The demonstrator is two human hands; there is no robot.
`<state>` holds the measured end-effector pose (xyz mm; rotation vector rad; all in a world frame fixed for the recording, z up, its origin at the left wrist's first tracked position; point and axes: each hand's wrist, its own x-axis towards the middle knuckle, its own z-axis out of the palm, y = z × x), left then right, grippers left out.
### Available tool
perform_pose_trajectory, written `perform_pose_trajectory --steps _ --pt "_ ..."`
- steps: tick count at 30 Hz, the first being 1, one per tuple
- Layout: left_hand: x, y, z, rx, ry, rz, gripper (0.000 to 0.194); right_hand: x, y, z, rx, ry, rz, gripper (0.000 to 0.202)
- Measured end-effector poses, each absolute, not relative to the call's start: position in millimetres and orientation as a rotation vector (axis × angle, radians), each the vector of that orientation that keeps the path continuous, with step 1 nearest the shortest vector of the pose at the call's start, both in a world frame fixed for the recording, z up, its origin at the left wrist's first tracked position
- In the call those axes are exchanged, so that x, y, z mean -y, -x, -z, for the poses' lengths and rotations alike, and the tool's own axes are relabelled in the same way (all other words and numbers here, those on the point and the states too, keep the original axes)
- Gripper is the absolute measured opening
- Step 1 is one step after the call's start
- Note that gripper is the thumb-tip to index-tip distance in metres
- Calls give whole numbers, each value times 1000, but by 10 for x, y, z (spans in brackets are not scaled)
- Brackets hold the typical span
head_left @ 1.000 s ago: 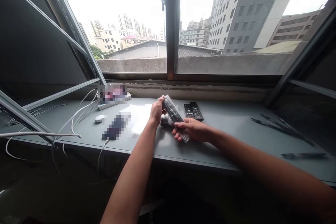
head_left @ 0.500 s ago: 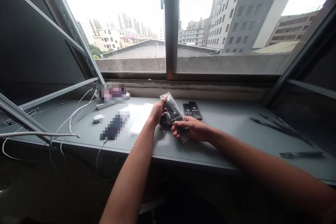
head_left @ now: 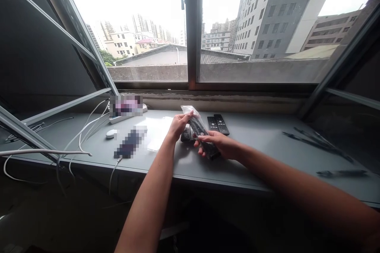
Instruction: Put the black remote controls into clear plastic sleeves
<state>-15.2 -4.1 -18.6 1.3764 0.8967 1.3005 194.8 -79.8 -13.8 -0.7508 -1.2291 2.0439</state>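
Observation:
A black remote control in a clear plastic sleeve slants between my two hands above the desk. My left hand is closed on its upper end, thumb on top, with the loose end of the sleeve sticking out past it. Around the lower end my right hand is closed, thumb across the front and fingers beneath. Two bare black remotes, a left one and a right one, lie side by side behind my right hand. Under the held remote rests a dark object, partly hidden, its kind unclear.
White sheets lie left of my hands. Further left are a blurred-out dark item with a cable, a white mouse-like object and a power strip. Dark pen-like tools lie on the grey desk at right.
The remote has slid down toward my right hand, and its lower end now seems to stick out of the sleeve. More of the sleeve hangs slack at the top by my left hand.

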Motion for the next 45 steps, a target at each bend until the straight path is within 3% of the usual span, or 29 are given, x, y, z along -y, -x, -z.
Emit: perform_pose_trajectory --steps 16,21,25,31,33,38,45 --pt "129 136 153 -937 -1433 -1147 54 792 -1964 59 1218 806 -2042 27" --pt "-7 204 151 -757 -1081 -1643 38 762 -2001 99 1311 803 -2016 39" --pt "-159 449 170 -975 -458 -1991 18 739 -2033 102 1344 853 -1938 38" --pt "-193 497 177 -989 -430 -1850 16 668 -2062 55 1077 890 -1672 25" --pt "-170 428 175 -956 -576 -1769 19 655 -2071 41 1046 834 -1641 31" --pt "-82 304 173 -864 -898 -1545 32 686 -2078 35 1227 750 -1747 62" --pt "-8 237 164 -762 -1097 -1343 39 775 -2069 45 1668 739 -1967 57"
